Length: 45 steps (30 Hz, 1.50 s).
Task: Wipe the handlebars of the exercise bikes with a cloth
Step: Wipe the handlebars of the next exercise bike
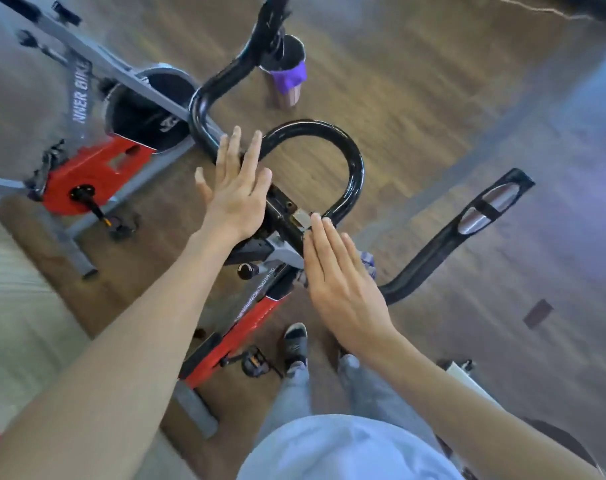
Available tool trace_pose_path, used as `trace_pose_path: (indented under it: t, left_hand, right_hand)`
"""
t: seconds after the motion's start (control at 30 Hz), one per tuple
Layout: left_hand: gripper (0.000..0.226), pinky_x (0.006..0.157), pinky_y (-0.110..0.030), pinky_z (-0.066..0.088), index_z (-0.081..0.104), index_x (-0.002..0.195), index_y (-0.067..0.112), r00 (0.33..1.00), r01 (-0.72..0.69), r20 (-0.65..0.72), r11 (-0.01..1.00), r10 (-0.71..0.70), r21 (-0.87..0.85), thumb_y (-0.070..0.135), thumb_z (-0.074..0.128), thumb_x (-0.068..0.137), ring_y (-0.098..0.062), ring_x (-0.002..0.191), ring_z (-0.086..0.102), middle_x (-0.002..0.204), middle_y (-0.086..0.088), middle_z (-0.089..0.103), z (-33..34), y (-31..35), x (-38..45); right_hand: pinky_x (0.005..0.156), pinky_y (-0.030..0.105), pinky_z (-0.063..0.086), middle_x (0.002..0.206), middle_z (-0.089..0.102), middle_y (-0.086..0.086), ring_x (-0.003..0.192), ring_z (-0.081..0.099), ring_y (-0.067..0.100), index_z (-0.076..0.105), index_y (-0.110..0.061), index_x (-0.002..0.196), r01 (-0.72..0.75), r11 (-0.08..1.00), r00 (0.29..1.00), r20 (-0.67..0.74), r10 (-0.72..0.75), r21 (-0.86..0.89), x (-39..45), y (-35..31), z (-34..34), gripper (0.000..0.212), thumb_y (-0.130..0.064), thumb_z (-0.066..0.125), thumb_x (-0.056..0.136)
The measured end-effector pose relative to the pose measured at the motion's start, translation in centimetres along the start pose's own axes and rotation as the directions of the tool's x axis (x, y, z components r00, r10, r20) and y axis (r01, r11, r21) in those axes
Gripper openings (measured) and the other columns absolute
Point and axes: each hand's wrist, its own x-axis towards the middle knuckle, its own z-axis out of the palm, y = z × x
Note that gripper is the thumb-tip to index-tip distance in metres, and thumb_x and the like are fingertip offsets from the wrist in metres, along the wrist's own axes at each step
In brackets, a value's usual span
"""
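The black handlebar (350, 157) of the near red and grey exercise bike (246, 327) loops through the middle of the view. My left hand (235, 192) hovers flat over the bar's left side, fingers straight and spread, holding nothing. My right hand (339, 282) is flat too, fingers together, over the bar's centre clamp (287, 216). A bit of purple cloth (369, 261) shows just beyond the right hand's edge; whether the hand touches it is hidden. Another purple cloth (289, 76) hangs on a cup (286, 64) on the floor.
A second red and grey exercise bike (87, 168) stands at the left. The handlebar's right arm with a silver grip pad (485, 209) reaches out to the right. Brown wooden floor (433, 98) lies all around. My feet (296, 344) stand beside the near bike's pedal (253, 363).
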Motion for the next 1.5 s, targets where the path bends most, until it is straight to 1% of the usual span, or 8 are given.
trace_pose_path:
  t: [0.13,0.37,0.67,0.87,1.0,1.2,1.4,1.5]
  left_hand:
    - [0.055,0.118,-0.059,-0.016,-0.001,0.159,0.043,1.0,-0.018,-0.02,1.0,0.018,-0.003,0.041,0.019,0.108,-0.007,0.153,-0.021,0.169,0.012,-0.015,0.2,-0.5,0.1]
    - [0.056,0.119,-0.059,-0.015,-0.003,0.159,0.043,1.0,-0.014,-0.008,1.0,0.014,0.027,0.043,0.017,0.107,-0.007,0.154,-0.018,0.169,0.01,-0.012,0.0,-0.5,0.3]
    - [0.057,0.12,-0.063,-0.013,-0.006,0.159,0.041,1.0,-0.03,0.012,0.999,0.029,0.045,0.046,0.015,0.107,-0.011,0.154,-0.018,0.17,0.007,-0.01,-0.3,-0.4,0.3]
    - [0.046,0.117,-0.066,-0.004,0.028,0.151,0.026,0.996,-0.069,-0.054,0.994,0.073,0.082,0.038,0.026,0.107,-0.02,0.15,0.024,0.154,-0.003,0.04,-1.1,0.2,1.4]
    - [0.031,0.116,-0.056,0.017,0.049,0.122,0.018,0.978,-0.166,-0.117,0.985,0.171,0.052,0.037,0.029,0.107,-0.025,0.124,0.052,0.125,-0.004,0.062,-1.9,1.0,4.5]
    - [0.043,0.103,-0.049,0.035,0.054,0.116,0.02,0.977,-0.176,-0.094,0.973,0.191,0.152,0.043,0.018,0.108,-0.026,0.101,0.062,0.108,-0.002,0.07,-0.8,0.9,6.1]
    - [0.042,0.09,-0.043,0.033,0.055,0.106,0.021,0.97,-0.187,-0.13,0.972,0.205,0.141,0.041,0.019,0.108,-0.02,0.082,0.05,0.088,0.004,0.063,-0.7,0.4,6.5]
    - [0.042,0.092,-0.043,0.034,0.056,0.106,0.021,0.969,-0.181,-0.142,0.973,0.201,0.14,0.04,0.02,0.108,-0.02,0.079,0.05,0.081,0.009,0.054,-0.6,0.3,6.6]
  right_hand:
    - [0.125,0.048,0.019,0.165,0.016,0.03,0.154,0.019,0.04,0.021,0.009,0.155,-0.139,0.988,0.989,0.068,0.135,0.064,3.8,-1.6,1.2,0.067,-0.038,0.035,0.111]
    - [0.121,0.044,0.034,0.155,0.039,0.03,0.145,0.041,0.04,0.04,0.012,0.148,-0.08,0.995,0.996,-0.042,0.077,-0.056,-1.6,0.0,-0.2,0.052,-0.003,0.008,0.11]
    - [0.111,0.05,0.045,0.15,0.051,0.017,0.139,0.049,0.034,0.048,0.003,0.147,0.175,0.963,0.982,0.034,-0.185,0.206,-6.3,7.6,-1.5,0.046,0.0,0.053,0.101]
    - [0.113,0.018,0.04,0.137,0.061,0.004,0.127,0.056,0.013,0.057,-0.005,0.141,-0.278,0.68,0.911,-0.038,0.411,0.678,0.2,2.0,-3.8,0.053,-0.038,0.06,0.098]
    - [0.125,0.027,-0.007,0.171,-0.001,0.013,0.157,-0.009,0.02,0.011,-0.002,0.161,-0.525,0.726,0.849,0.213,0.484,0.444,6.4,-2.2,-0.9,0.087,-0.063,0.023,0.101]
    - [0.128,0.05,0.011,0.162,0.01,0.037,0.154,0.008,0.047,0.013,0.013,0.155,-0.664,0.566,0.705,0.156,0.692,0.488,10.3,2.3,1.4,0.071,-0.036,0.038,0.11]
    - [0.088,0.038,0.043,0.134,0.054,0.016,0.118,0.055,0.035,0.039,0.002,0.14,-0.595,0.729,0.802,0.315,0.508,0.338,16.5,8.9,1.4,0.058,-0.046,0.042,0.107]
    - [0.11,0.044,0.039,0.149,0.044,0.022,0.137,0.043,0.039,0.032,0.006,0.149,-0.575,0.761,0.817,0.256,0.517,0.299,14.2,7.1,1.2,0.064,-0.04,0.047,0.107]
